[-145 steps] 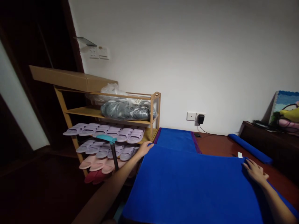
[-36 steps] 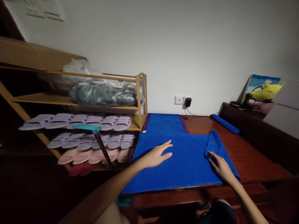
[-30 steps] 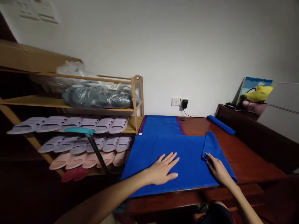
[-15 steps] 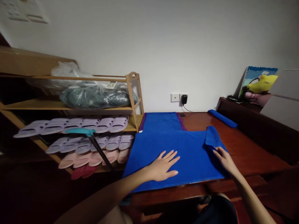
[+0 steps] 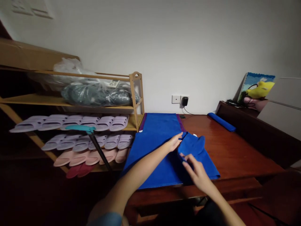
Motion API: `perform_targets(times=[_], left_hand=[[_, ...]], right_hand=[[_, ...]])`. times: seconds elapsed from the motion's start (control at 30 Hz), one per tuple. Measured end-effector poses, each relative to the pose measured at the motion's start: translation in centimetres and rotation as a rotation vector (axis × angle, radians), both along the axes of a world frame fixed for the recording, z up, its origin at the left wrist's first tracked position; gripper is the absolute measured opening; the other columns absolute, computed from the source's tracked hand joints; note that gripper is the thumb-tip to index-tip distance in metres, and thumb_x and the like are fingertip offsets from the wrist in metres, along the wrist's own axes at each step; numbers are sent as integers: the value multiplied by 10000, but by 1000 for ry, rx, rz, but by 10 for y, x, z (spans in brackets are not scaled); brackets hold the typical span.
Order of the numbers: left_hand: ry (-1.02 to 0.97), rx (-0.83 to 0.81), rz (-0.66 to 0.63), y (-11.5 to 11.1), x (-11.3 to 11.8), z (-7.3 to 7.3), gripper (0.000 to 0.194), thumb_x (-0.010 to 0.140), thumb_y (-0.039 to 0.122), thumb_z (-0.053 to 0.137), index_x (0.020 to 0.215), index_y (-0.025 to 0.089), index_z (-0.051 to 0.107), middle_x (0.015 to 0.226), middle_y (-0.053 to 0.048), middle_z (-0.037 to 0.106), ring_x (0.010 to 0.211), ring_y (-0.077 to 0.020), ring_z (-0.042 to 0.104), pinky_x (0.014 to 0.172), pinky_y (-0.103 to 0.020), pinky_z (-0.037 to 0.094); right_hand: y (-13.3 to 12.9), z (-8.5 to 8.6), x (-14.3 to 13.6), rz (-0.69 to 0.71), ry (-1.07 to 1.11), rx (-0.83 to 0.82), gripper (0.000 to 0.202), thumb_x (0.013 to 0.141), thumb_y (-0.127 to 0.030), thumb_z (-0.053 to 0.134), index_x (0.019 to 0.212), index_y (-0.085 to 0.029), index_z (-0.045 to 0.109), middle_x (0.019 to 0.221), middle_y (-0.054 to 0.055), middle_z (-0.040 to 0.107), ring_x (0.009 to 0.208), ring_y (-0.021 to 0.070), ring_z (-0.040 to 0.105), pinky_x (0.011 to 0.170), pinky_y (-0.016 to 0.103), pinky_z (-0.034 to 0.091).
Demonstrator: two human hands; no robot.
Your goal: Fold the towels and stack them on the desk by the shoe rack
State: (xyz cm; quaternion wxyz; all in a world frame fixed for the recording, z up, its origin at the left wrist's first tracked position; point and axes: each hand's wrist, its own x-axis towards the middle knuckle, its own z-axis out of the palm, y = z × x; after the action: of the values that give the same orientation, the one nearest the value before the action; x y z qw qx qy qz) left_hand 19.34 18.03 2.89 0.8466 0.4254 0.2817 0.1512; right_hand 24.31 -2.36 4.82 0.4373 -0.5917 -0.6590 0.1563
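Note:
A large blue cloth [image 5: 155, 163] lies over the front of the red-brown table, its right part lifted and folded over to the left. My left hand [image 5: 174, 142] is closed at the far end of the lifted edge, gripping the cloth. Nearer to me, my right hand [image 5: 191, 164] pinches the same edge. Behind, partly under the large cloth, lies another blue cloth with purple side borders [image 5: 182, 123]. A rolled blue cloth [image 5: 221, 121] rests at the table's back right.
At the left stands a wooden rack [image 5: 134, 103] with lilac slippers [image 5: 118, 122], pink slippers and a plastic-wrapped bundle. A teal-topped black pole [image 5: 100, 150] leans before it. A black adapter [image 5: 185, 101] sits in the wall socket. A yellow toy [image 5: 260, 90] is at the right.
My left hand has moved from lying flat on the cloth to its far edge and closed there. My right hand has moved left, carrying the cloth's right edge over.

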Motion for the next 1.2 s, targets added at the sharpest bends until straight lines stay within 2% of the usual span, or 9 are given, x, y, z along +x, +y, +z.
perform_targets(times=[0.1,0.23,0.3,0.4,0.5,0.67,0.83,0.93,1.2], left_hand=[[18,90,107,5,13,-2,410,866,294,621,1214,104,515,719,-41,665,591,-167,655,706,-307,537],[44,218,186,10,21,1,632,759,83,698,1339,142,454,713,-21,670,587,-142,647,679,-286,534],[58,294,193,13,23,4,620,737,41,688,1318,151,500,674,-11,665,564,-139,635,660,-291,530],[83,419,228,17,25,9,361,730,-8,630,1065,117,684,627,-14,661,539,-126,607,656,-277,513],[102,530,274,22,19,18,211,724,-43,573,730,95,732,667,-51,691,601,-127,612,695,-259,494],[137,646,367,43,-9,39,233,726,-39,565,726,105,748,755,-65,720,660,-124,618,709,-241,472],[220,686,438,65,-51,56,246,774,-8,542,855,98,749,668,-51,688,518,-83,548,520,-190,404],[278,703,465,72,-73,60,249,780,-9,532,862,93,744,625,-46,670,475,-72,519,455,-173,359],[430,795,489,89,-112,65,271,817,16,507,957,98,724,705,-63,692,542,-86,584,515,-181,443]], right_hand=[[-16,-9,-22,130,-75,-5,147,956,-306,388,1006,-219,496,1076,56,614,1113,155,551,966,281,422],[-26,-14,-26,189,-146,-5,139,955,-248,382,1035,-223,494,1131,76,609,1217,164,499,1024,328,412],[-30,-13,-25,202,-170,-5,142,954,-230,383,1048,-219,489,1185,86,595,1255,162,472,1035,332,411],[-35,-10,-23,198,-202,6,140,948,-216,405,1063,-220,485,1251,85,571,1292,154,437,1041,321,411],[-40,-8,-20,174,-220,32,141,940,-199,423,1066,-219,481,1286,89,555,1282,150,447,1039,320,411],[-40,-4,-20,105,-290,204,186,909,-132,447,1075,-211,469,1297,115,545,1242,182,483,1002,365,426],[-30,2,-37,86,-303,332,195,879,-108,487,1041,-218,475,1225,106,586,1143,195,540,930,378,447],[-23,6,-50,87,-300,363,150,884,-133,496,1010,-212,500,1149,91,621,1048,186,571,875,359,455],[-7,9,-85,35,-342,322,143,921,-199,459,968,-195,593,885,52,630,797,152,551,725,310,421]])
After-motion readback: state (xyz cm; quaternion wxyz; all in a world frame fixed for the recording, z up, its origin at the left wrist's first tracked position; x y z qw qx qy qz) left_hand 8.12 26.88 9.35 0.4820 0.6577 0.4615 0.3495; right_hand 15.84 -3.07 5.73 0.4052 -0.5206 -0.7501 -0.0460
